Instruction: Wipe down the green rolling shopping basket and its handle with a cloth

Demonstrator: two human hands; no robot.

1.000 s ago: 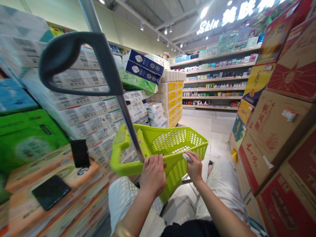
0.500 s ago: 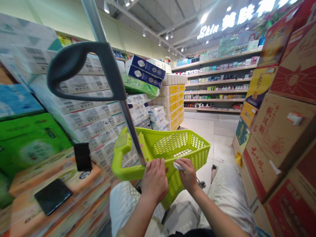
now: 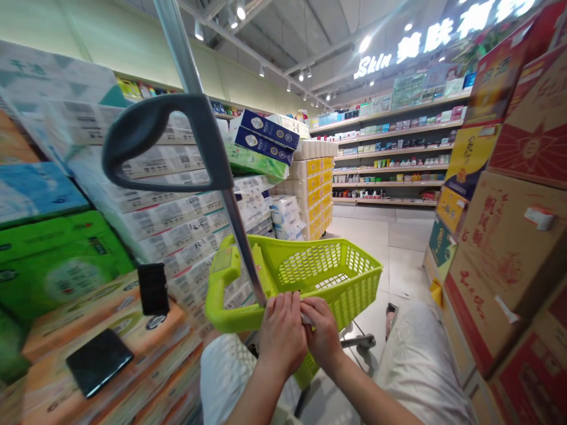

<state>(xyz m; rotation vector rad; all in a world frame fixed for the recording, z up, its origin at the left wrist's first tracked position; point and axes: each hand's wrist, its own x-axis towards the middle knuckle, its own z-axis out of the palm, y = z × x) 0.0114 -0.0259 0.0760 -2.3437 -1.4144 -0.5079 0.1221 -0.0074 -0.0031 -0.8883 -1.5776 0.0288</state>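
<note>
A lime-green plastic shopping cart basket [image 3: 354,295] with perforated sides stands between my knees. My left hand [image 3: 283,333] is closed over its near rim, beside the foot of a metal pole [image 3: 241,242]. The pole carries a dark grey loop handle [image 3: 213,144], which no hand touches. My right hand [image 3: 323,333] is pressed against the same rim, touching my left hand. Pinched in its fingers is a small white wipe [image 3: 305,319], mostly hidden between the two hands. The cart's inside looks bare where it shows.
A black phone-like device [image 3: 100,361] and a black upright case [image 3: 153,289] rest on orange tissue packs [image 3: 44,378] at left. White paper packs [image 3: 177,212] rise behind. Cardboard cartons [image 3: 505,224] are stacked at right. Stocked shelves [image 3: 390,147] stand at the back.
My right hand has slid left along the rim with the wipe, from a short gap away to touching my left hand. My left hand keeps its hold. The view has shifted slightly.
</note>
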